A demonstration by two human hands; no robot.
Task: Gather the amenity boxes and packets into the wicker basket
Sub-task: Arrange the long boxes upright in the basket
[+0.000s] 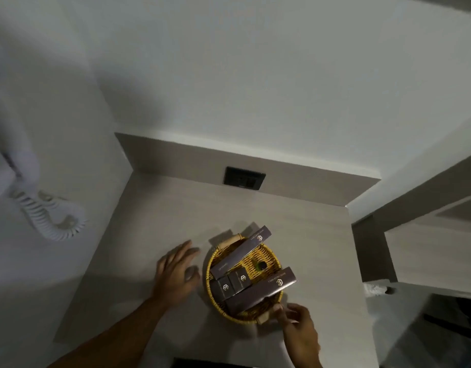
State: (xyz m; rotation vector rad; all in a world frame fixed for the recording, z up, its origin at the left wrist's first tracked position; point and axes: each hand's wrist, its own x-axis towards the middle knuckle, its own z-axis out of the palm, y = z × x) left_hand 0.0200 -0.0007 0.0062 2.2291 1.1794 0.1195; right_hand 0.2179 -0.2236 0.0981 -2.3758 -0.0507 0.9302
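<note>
Your right hand (295,318) pinches a pale packet at the wicker basket's (211,264) near rim, nearer than your spread, empty left hand (177,272); the long boxes (260,290) lie diagonally inside.

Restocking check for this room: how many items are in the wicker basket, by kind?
Long dark boxes: 2
Short dark boxes: 2
Small dark round item: 1
Total in the wicker basket: 5
</note>
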